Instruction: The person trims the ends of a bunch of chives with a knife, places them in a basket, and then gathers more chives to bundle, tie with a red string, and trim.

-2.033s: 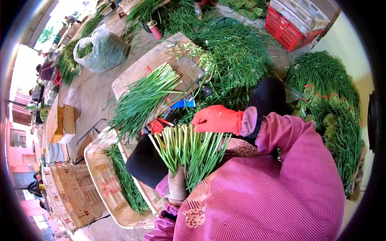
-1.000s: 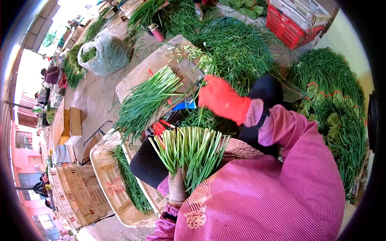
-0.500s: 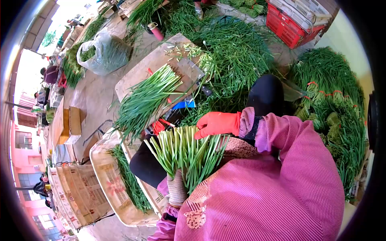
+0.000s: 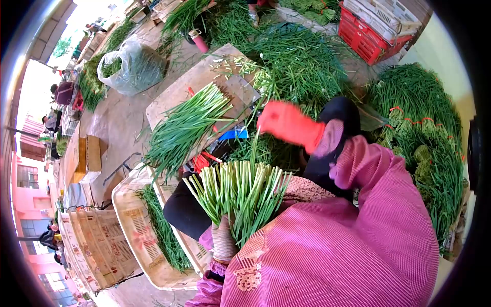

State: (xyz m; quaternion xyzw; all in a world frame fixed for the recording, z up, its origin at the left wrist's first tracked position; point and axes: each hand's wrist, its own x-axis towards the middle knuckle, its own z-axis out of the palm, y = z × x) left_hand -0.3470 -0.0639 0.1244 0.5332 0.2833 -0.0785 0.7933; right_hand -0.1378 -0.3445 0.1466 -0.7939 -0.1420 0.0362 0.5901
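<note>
My left hand (image 4: 223,239), in a pale worn glove, is wrapped round a bundle of green stalks (image 4: 240,192) on my lap, cut ends up. My right hand (image 4: 290,123), in an orange-red glove and blurred by motion, is raised above the bundle. Its fingers are closed on a thin green stalk (image 4: 255,146) that hangs down toward the bundle. Another pile of stalks (image 4: 189,123) lies on a wooden board (image 4: 171,97) in front, beside a flat metal blade (image 4: 241,91). Red ties (image 4: 202,162) lie between the board and my bundle.
Loose greens (image 4: 302,61) are heaped ahead. Tied bundles (image 4: 419,128) stand at the right, with a red crate (image 4: 360,38) behind. At the left are a plastic bag (image 4: 135,69), a pink bottle (image 4: 198,41) and a pale crate (image 4: 135,225). People are in the far left background.
My right hand has moved up and away from the bundle's cut ends, with a stalk now hanging from its fingers. My left hand still holds the bundle in the same place.
</note>
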